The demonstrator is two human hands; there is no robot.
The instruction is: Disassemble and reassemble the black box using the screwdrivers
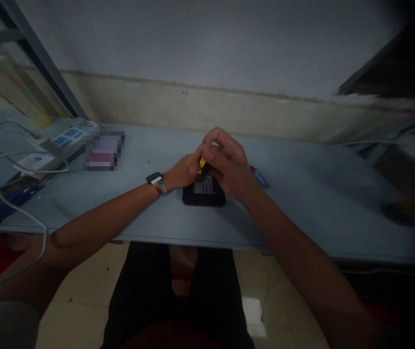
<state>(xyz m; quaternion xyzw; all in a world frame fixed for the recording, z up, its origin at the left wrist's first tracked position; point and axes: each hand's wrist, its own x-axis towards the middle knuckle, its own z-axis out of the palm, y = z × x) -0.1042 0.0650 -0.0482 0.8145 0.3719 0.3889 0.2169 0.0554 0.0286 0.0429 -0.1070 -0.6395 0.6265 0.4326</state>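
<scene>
Over the table my two hands meet above a black case [203,198] with a pale printed label. Between them shows a small yellow-and-black object [202,164], mostly covered by fingers, so its kind is unclear. My left hand [184,169], a banded watch on its wrist, is closed at the object's left side. From the right, my right hand [229,167] pinches it with thumb and bent forefinger. A small blue item with a red end [260,177] lies just right of my right hand.
A white power strip [65,140] with plugged-in white cables stands at the left, beside a pixelated phone-like rectangle [104,151]. Blue objects [14,198] lie near the left edge. The table [302,194] backs onto a wall; a dark item [400,213] sits far right.
</scene>
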